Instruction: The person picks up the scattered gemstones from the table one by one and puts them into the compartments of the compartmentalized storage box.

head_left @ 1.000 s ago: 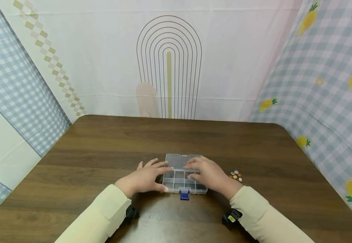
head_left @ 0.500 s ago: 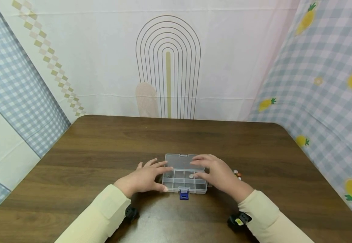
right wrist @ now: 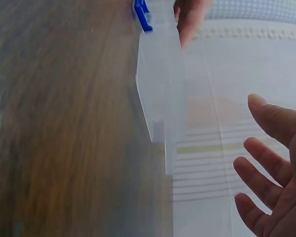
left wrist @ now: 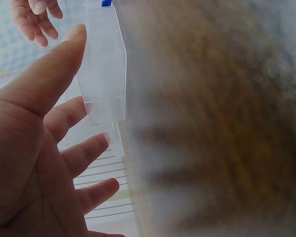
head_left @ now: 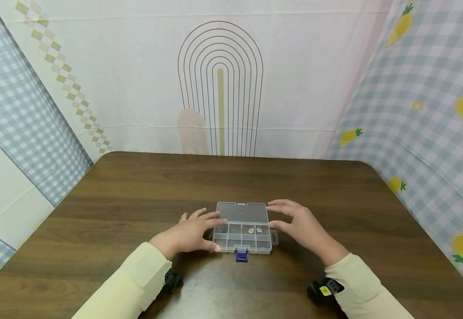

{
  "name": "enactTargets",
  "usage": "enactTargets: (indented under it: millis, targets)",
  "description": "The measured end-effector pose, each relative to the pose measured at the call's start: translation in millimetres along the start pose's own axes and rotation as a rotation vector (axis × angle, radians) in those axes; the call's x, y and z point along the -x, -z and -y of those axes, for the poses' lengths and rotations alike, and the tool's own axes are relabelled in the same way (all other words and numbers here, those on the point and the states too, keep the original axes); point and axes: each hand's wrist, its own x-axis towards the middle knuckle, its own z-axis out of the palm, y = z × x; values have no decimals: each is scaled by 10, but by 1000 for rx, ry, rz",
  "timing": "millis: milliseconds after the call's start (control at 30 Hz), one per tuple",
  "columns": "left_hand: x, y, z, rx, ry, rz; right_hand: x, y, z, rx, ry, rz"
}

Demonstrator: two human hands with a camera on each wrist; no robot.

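Observation:
A clear plastic compartment box point(head_left: 255, 250) sits on the wooden table with its lid point(head_left: 241, 213) folded back and a blue latch point(head_left: 241, 256) at the front. Two small whitish pieces point(head_left: 251, 231) lie in neighbouring back-row compartments on the right. My left hand point(head_left: 187, 235) rests along the box's left side, fingers extended; in the left wrist view its thumb and fingertips overlap the box wall point(left wrist: 106, 59). Just right of the box is my right hand point(head_left: 301, 223), fingers apart and nothing between them, as the right wrist view also shows.
A clear hang tab point(head_left: 275, 237) sticks out from the box's right side. The brown table point(head_left: 143, 186) reaches back to a white patterned cloth point(head_left: 143, 79). Checked cloth point(head_left: 427, 115) hangs at the right.
My right hand has moved right, from over the compartments to beside the box, leaving whitish pieces visible there. It now hides the small coloured pieces on the table. My left hand stays put.

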Motion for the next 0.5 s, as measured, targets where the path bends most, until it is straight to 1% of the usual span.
enactTargets:
  millis: [133, 300, 500]
  targets:
    - [0, 1, -1, 1, -2, 4, 34, 80, -91, -44, -49, -23]
    - [1, 2, 2, -3, -1, 4, 88, 213, -195, -105, -132, -29]
    - [4, 7, -6, 0, 4, 12, 150, 358, -291, -167, -204, -27]
